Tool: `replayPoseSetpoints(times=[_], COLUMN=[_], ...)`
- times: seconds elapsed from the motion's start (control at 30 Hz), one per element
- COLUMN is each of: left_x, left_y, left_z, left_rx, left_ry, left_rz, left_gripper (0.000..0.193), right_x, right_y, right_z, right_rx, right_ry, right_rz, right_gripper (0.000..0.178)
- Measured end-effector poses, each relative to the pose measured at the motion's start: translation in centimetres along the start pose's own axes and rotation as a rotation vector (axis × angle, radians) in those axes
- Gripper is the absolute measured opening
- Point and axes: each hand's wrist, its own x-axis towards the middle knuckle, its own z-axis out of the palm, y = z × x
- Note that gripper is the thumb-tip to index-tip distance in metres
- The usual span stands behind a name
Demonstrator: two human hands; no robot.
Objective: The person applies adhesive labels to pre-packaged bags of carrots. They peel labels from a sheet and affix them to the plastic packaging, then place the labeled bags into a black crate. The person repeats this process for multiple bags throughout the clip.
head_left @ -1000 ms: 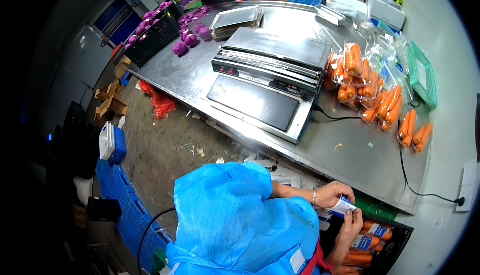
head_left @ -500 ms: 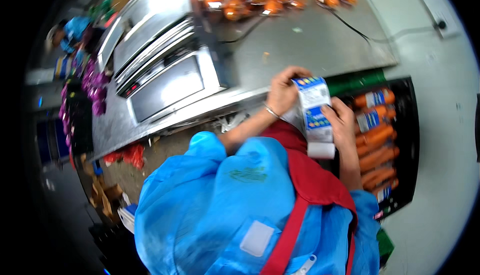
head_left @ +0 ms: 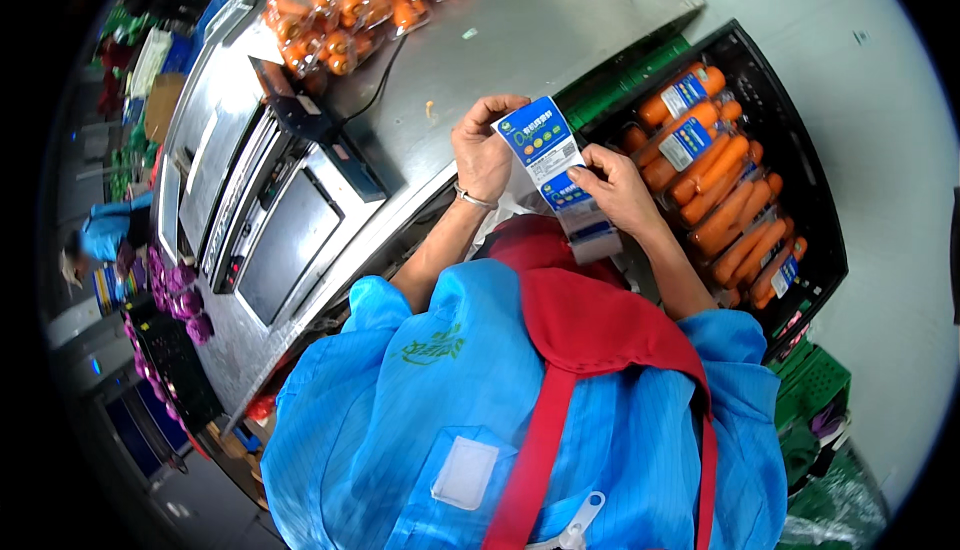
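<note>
1. Worktop: steel, on the far side.
2. Black crate: at right, containing bagged carrots.
3. Label strip: blue and white, before the chest.
4. Left hand, right hand: apart, clamped on the strip's upper end and right edge.

A long strip of blue-and-white labels looks like smooth paper with a slight sheen. The wide grey table is brushed-looking metal, shiny and faintly smudged. Clear, glossy, crinkled plastic bags of orange carrots catch the light. The deep rectangular black crate is matt plastic; the blue long-sleeved smock, thin creased cloth, softly lustrous; the red apron, matt cloth.
</note>
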Motion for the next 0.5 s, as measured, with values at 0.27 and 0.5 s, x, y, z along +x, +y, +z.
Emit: replayPoseSetpoints(times=[0.27, 0.5], left_x=[-0.9, -1.2], left_y=[0.3, 0.5], left_z=[3.4, 7.1], left_rx=[0.315, 0.357], left_ry=[-0.512, -0.758], left_rz=[0.421, 0.466], left_gripper=[0.021, 0.027], right_x=[-3.1, -7.3], right_y=[-3.3, -2.1], right_z=[-3.6, -4.2], right_rx=[0.497, 0.648], right_ry=[0.029, 0.235], right_rz=[-0.041, 0.011], right_gripper=[0.052, 0.029])
